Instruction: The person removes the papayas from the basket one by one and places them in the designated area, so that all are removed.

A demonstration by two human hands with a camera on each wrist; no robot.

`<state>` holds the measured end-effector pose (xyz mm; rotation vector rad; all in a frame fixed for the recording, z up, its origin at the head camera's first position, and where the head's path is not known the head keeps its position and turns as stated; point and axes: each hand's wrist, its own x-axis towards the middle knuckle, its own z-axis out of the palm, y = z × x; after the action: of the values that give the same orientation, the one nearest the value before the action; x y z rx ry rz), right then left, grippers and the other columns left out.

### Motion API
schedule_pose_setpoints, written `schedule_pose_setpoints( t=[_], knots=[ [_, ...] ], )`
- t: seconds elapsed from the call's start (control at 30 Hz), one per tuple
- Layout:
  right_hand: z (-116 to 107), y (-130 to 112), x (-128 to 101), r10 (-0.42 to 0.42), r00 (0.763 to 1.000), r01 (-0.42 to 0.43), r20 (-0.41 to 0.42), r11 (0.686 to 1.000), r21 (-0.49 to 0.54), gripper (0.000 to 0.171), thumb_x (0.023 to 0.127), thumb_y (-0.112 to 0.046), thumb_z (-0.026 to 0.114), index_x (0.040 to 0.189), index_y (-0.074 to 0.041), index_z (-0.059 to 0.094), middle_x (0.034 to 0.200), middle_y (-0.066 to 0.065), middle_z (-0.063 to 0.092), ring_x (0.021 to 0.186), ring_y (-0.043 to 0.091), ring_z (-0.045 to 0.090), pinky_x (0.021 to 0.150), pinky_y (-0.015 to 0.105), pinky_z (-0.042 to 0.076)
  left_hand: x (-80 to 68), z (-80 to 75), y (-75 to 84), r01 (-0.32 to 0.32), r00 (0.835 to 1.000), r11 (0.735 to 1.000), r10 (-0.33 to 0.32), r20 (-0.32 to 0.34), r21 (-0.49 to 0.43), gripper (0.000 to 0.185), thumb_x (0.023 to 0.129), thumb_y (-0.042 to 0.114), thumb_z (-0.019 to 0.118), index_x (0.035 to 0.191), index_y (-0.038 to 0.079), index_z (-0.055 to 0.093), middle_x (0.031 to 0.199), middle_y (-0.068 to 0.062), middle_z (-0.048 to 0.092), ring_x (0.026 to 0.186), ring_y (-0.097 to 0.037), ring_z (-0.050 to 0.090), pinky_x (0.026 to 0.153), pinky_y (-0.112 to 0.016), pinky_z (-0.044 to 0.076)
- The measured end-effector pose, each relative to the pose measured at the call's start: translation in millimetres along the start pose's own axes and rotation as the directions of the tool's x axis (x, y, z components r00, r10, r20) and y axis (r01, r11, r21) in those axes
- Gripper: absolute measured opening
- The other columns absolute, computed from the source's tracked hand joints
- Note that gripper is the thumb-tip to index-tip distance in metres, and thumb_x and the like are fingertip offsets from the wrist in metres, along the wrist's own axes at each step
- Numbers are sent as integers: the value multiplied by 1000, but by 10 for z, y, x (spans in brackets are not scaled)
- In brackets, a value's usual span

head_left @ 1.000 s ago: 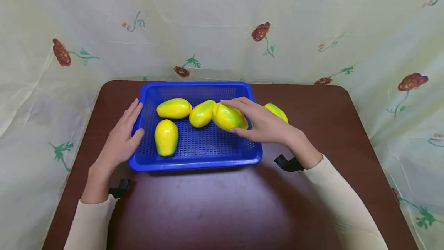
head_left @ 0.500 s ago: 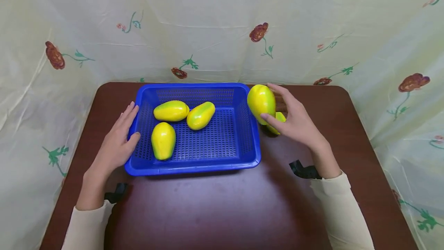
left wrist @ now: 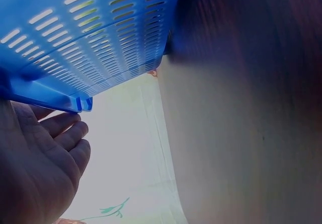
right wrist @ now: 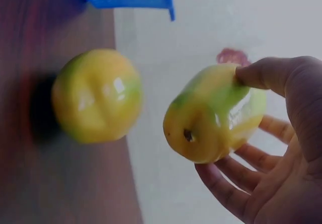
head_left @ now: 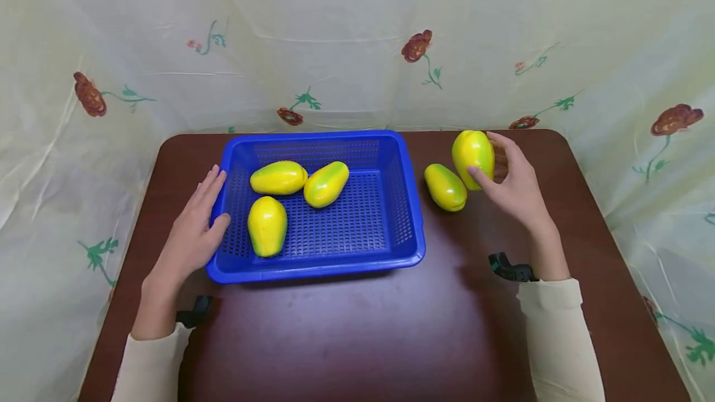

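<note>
Floral sheeting backs a brown counter (head_left: 346,327). Left hand (head_left: 192,231) rests flat, fingers straight, against the basket (head_left: 410,228), which holds three mangoes. Right of it one mango (head_left: 445,187) lies alone; beside that, right hand (head_left: 516,188) has its grip clamped on a raised mango (head_left: 472,155).

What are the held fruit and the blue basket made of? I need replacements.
The held fruit in the right hand looks like glossy moulded plastic or painted foam: sharp highlights, even yellow-green colour. Probably fake, not certain. The blue basket appears to be rigid moulded plastic: uniform slotted walls, perforated floor.
</note>
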<state>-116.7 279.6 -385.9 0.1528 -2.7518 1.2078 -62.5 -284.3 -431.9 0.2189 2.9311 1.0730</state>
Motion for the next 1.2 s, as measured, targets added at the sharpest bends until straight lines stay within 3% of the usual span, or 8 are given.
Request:
schedule_pose_setpoints(
  t=[0.27,0.4,0.53,1.2],
  knots=[
    [27,335,-72,114,993,-114,15,993,-6,73,99,-32,74,161,-14,42,145,20,60,101,-8,59,80,-3,46,-10,-3,26,-2,1000,1000,2,-1,10,76,103,19,51,171,24,18,181,-1,12,167,-40,14,128,-74,18],
    [-1,461,-110,166,986,-165,21,986,-23,74,100,-36,71,163,-13,39,150,23,57,115,18,66,79,-3,44,4,44,56,-6,1000,1000,6,3,1,76,103,19,51,171,23,19,181,-1,12,166,-40,15,128,-74,19],
    [24,533,-100,198,979,-198,45,980,-16,77,101,-41,69,164,-12,36,154,25,55,128,40,62,79,-2,41,7,47,59,3,1000,1000,-3,-3,5,76,103,19,51,171,25,18,181,1,12,166,-40,15,127,-75,20],
    [233,706,-140,249,964,-248,90,968,-28,80,101,-49,66,165,-11,35,156,26,52,133,43,61,80,4,42,-16,-1,30,7,1000,1000,-7,-2,9,76,104,19,51,171,25,17,181,-1,11,166,-40,15,128,-74,18]
  ],
)
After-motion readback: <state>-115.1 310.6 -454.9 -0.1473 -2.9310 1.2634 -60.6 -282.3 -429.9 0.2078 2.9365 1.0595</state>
